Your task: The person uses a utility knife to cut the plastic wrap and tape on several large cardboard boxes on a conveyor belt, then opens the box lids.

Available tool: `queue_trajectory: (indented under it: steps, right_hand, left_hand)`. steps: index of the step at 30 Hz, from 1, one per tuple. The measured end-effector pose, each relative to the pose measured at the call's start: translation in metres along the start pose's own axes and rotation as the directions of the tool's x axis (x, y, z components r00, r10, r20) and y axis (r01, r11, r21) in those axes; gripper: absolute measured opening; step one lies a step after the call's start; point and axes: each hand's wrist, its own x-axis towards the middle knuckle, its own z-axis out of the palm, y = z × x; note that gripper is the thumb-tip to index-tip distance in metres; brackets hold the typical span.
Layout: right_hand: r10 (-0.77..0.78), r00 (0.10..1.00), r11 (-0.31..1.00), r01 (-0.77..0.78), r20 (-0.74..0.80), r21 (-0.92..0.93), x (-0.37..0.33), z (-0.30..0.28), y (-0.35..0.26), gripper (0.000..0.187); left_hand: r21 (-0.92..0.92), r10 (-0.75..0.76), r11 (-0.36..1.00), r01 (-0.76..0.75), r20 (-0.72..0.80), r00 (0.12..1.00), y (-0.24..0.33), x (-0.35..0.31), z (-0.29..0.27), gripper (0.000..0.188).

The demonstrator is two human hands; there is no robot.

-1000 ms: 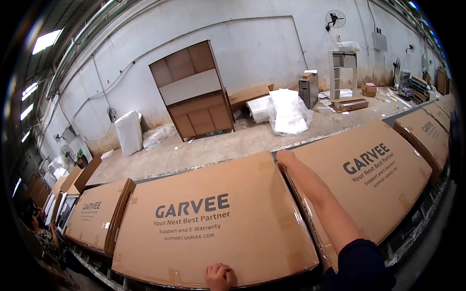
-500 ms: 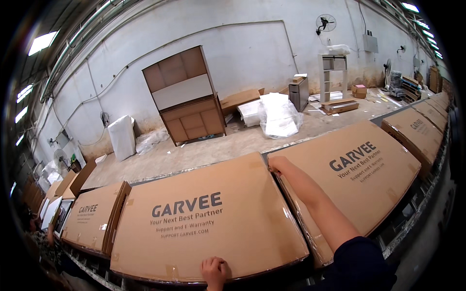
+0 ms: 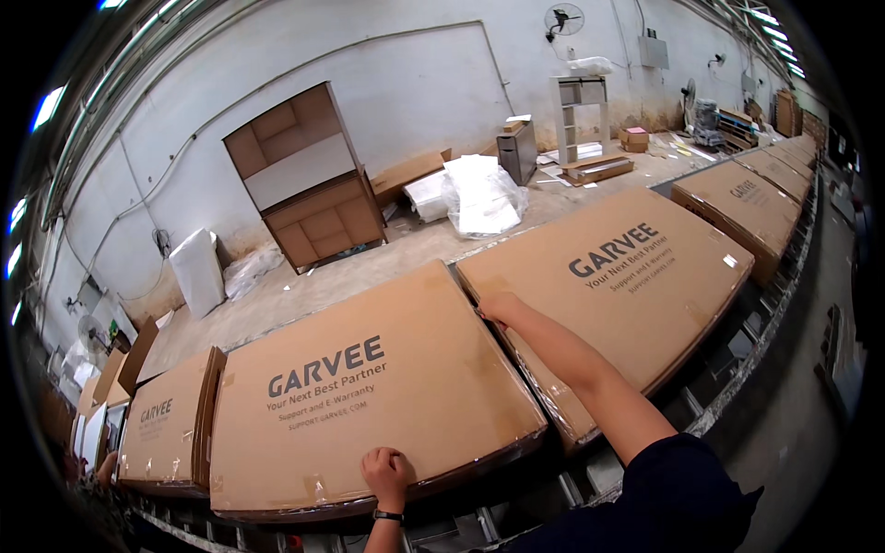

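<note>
A large flat cardboard box (image 3: 336, 442) lies before me on a roller conveyor, with dark print on top and clear tape at its edges. My left hand (image 3: 384, 472), with a dark band at the wrist, rests on its top close to the near edge, fingers apart and slightly bent. To the right lies a similar box (image 3: 654, 318), a narrow dark gap between the two. Into that gap, near the far end, my right hand (image 3: 495, 308) reaches from above. Its fingertips are hidden there, so its grip does not show.
More boxes line the conveyor (image 3: 604, 468), a smaller one (image 3: 166, 452) at left and several (image 3: 737, 205) at far right. At far left, a person's hand (image 3: 108, 467) is near an opened carton. Beyond stand a tall cabinet (image 3: 309, 184), plastic-wrapped white pieces (image 3: 484, 195) and a shelf unit (image 3: 570, 118).
The view has swung to the right, so the scene sits further left. My right hand has come nearer along the gap. My left hand stays on the middle box, its wristband now showing.
</note>
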Motion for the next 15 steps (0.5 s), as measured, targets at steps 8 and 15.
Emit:
queue_trajectory:
  steps: [8, 15]
  right_hand:
    - [-0.065, 0.998, 0.997, 0.065, 0.002, -0.036, -0.051, 0.017, 0.016, 0.015]
    - [-0.117, 0.973, 0.993, 0.118, -0.198, -0.006, -0.108, 0.039, 0.016, 0.019]
  left_hand:
    - [0.012, 0.007, 1.0, -0.007, -0.012, 1.0, -0.005, -0.003, 0.007, 0.004]
    - [0.01, 0.014, 1.0, -0.014, -0.002, 1.0, -0.008, -0.004, 0.003, 0.004]
